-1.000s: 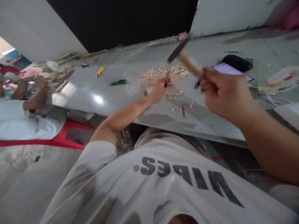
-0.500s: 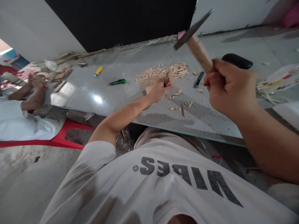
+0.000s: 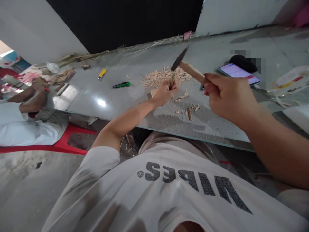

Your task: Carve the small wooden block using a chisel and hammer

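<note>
My left hand (image 3: 166,91) is closed round a chisel (image 3: 172,79); only the top of its wooden handle shows above the fist, and the blade is hidden. Under that hand the corner of a small wooden block (image 3: 153,93) can be seen on the table. My right hand (image 3: 228,98) grips the wooden handle of a hammer (image 3: 193,71). The dark hammer head is close above the chisel's top end; whether they touch I cannot tell. Wood chips (image 3: 154,78) lie heaped just behind my left hand.
A green utility knife (image 3: 122,84) and a yellow one (image 3: 102,73) lie to the left on the grey table (image 3: 130,106). A lit phone (image 3: 238,72) and a black object (image 3: 243,62) are behind my right hand. Another person's hands (image 3: 40,84) work at far left.
My right hand has brought the hammer down and to the left, towards the chisel. The left hand stays in place. The lit phone now shows beside the black object.
</note>
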A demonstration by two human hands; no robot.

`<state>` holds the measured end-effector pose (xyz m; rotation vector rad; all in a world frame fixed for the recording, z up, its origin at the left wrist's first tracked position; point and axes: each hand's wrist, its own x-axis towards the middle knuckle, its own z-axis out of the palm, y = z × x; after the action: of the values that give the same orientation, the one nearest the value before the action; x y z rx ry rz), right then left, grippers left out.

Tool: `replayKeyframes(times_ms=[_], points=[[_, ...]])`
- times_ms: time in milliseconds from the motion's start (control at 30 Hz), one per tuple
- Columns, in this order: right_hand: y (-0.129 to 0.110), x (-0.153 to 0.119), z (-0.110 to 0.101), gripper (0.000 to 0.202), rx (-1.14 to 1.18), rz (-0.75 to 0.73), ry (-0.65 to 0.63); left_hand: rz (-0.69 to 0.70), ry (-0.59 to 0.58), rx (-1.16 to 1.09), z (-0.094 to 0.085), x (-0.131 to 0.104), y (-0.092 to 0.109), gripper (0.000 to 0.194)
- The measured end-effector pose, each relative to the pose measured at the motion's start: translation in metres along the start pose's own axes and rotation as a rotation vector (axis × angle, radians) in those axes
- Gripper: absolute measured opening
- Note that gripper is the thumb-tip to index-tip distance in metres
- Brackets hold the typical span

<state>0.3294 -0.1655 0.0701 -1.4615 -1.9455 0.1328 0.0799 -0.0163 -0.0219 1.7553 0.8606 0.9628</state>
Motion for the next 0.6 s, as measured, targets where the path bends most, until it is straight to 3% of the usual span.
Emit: replayKeyframes(times_ms=[100,167,267,433,500,600], points=[[0.002,-0.002,-0.003,0.044,0.021,0.029,0.138,-0.013,-0.002,-0.028,0.000,0.001,-0.001,0.077],[0.004,-0.001,-0.005,0.038,0.015,0.036,0.091,-0.018,-0.005,-0.051,0.000,0.000,0.001,0.076],[0.006,0.002,-0.007,0.027,-0.022,0.021,-0.091,-0.026,-0.015,-0.069,0.000,-0.004,0.007,0.073],[0.000,-0.001,-0.011,0.038,0.045,0.070,0.108,-0.051,-0.032,-0.113,-0.001,-0.008,0.014,0.071],[-0.002,-0.002,-0.010,0.044,0.048,0.098,0.120,-0.046,-0.064,-0.146,-0.005,-0.006,0.014,0.073],[0.004,0.002,-0.007,0.037,0.076,0.152,0.068,-0.020,-0.179,-0.159,-0.016,-0.001,0.015,0.072]])
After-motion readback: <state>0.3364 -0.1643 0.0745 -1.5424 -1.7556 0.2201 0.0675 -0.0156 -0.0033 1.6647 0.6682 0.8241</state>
